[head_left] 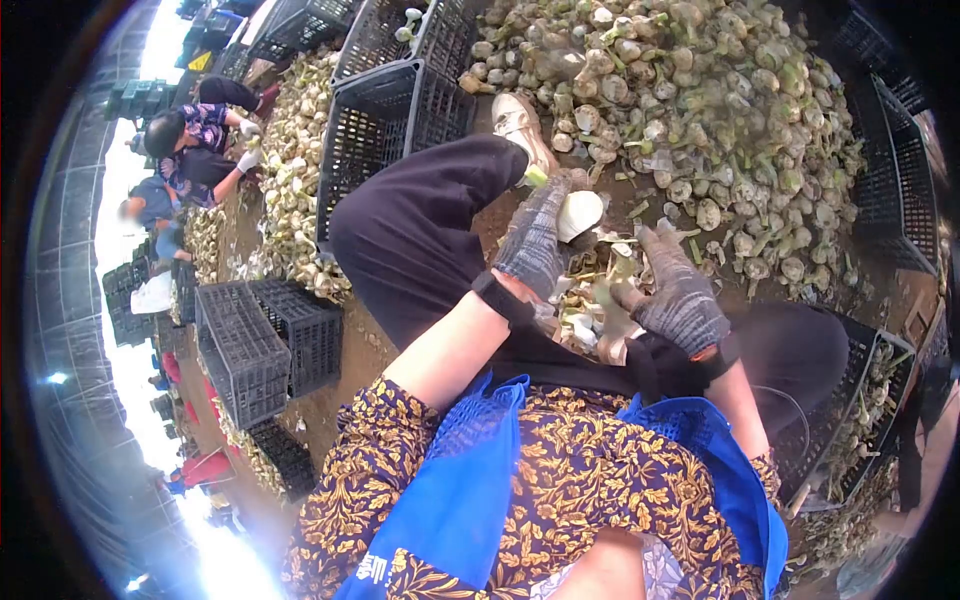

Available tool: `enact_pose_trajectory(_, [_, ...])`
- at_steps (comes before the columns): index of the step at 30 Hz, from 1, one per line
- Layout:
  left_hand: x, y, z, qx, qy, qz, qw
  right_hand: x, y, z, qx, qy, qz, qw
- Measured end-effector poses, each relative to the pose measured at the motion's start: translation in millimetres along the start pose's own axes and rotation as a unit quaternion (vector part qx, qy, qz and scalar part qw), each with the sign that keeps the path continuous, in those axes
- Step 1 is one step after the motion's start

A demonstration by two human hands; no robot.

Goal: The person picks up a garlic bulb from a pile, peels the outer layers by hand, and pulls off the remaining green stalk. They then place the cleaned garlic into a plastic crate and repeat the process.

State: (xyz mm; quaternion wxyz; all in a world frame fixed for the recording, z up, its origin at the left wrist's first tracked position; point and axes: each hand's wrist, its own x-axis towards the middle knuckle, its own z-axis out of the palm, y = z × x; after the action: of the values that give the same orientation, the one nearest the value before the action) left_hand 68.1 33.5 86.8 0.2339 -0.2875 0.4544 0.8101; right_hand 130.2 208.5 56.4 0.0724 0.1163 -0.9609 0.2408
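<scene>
In the left hand (536,240), a white bulb (580,215), apparently garlic.

Around me, farm packing shed, it seems: big heap of pale bulbs (710,110) on brown earthy floor (357,345), black plastic crates (242,350) standing about, dark sheeting (65,330) with strong daylight at edge, other workers (188,160) beside second heap (302,150).

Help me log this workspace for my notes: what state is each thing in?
Left hand: gloved, curled around garlic bulb
Garlic bulb: white, held
Right hand: gloved, apart from that bulb; grip unclear
Garlic pile: loose, heaped
Shoe: worn
Black crate beside shoe: open
Blue apron: worn
</scene>
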Motion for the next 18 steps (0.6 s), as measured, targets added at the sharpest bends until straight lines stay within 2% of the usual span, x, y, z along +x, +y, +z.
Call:
enact_pose_trajectory(1, [-0.5,0.2,0.3,0.012,-0.01,0.035,0.999,4.8,-2.0,-5.3,0.0,-0.001,-0.001,1.0])
enact_pose_trajectory(2, [-1.9,-0.2,-0.8,0.023,-0.019,0.069,0.997,13.7,-7.3,-15.0,0.203,-0.061,0.11,0.971])
enact_pose_trajectory(3, [3.2,-5.3,-9.4,0.023,-0.016,0.067,0.997,19.7,-12.7,-19.8,0.395,-0.117,0.215,0.886])
enact_pose_trajectory(4, [7.1,-6.6,-13.7,0.102,-0.033,0.133,0.985,22.4,-15.8,-19.4,0.395,-0.117,0.216,0.885])
enact_pose_trajectory(5, [11.1,-7.7,-15.9,0.18,-0.051,0.198,0.962,25.1,-18.6,-19.6,0.513,-0.135,0.301,0.793])
enact_pose_trajectory(6, [13.5,-11.5,-17.6,0.182,-0.054,0.197,0.962,27.4,-22.0,-19.9,0.616,-0.149,0.376,0.676])
enact_pose_trajectory(8, [-12.6,2.5,8.2,0.369,-0.072,0.298,0.877,32.1,-32.5,-22.1,0.601,-0.131,0.394,0.682])
enact_pose_trajectory(9, [-7.0,-2.9,-2.9,0.443,-0.145,0.412,0.783,35.1,-34.4,-20.5,0.616,-0.164,0.401,0.658])
enact_pose_trajectory(10, [-7.1,-4.1,-4.6,0.443,-0.144,0.411,0.784,36.5,-35.7,-19.3,0.63,-0.198,0.405,0.633])
enact_pose_trajectory(12, [-7.2,-6.2,-6.6,0.468,-0.14,0.37,0.791,32.6,-33.0,-17.4,0.644,-0.193,0.394,0.627])
enact_pose_trajectory(13, [12.9,-13.4,-25.2,0.601,-0.112,0.582,0.536,29.5,-30.3,-16.3,0.658,-0.187,0.383,0.621])
enact_pose_trajectory(14, [14.6,-15.6,-28.1,0.601,-0.112,0.582,0.537,27.7,-27.4,-15.7,0.671,-0.18,0.372,0.615])
enact_pose_trajectory(15, [16.3,-18.1,-30.0,0.602,-0.109,0.559,0.559,26.8,-24.1,-15.6,0.712,-0.187,0.366,0.569])
enact_pose_trajectory(16, [12.9,-16.4,-24.6,0.603,-0.107,0.536,0.581,25.4,-24.8,-18.2,0.712,-0.187,0.367,0.569])
enact_pose_trajectory(17, [9.7,-15.5,-17.4,0.602,-0.108,0.536,0.582,23.8,-26.3,-23.2,0.717,-0.18,0.369,0.563])
enact_pose_trajectory(18, [5.8,-15.3,-8.8,0.468,-0.144,0.433,0.757,22.9,-27.4,-25.8,0.723,-0.174,0.37,0.557])
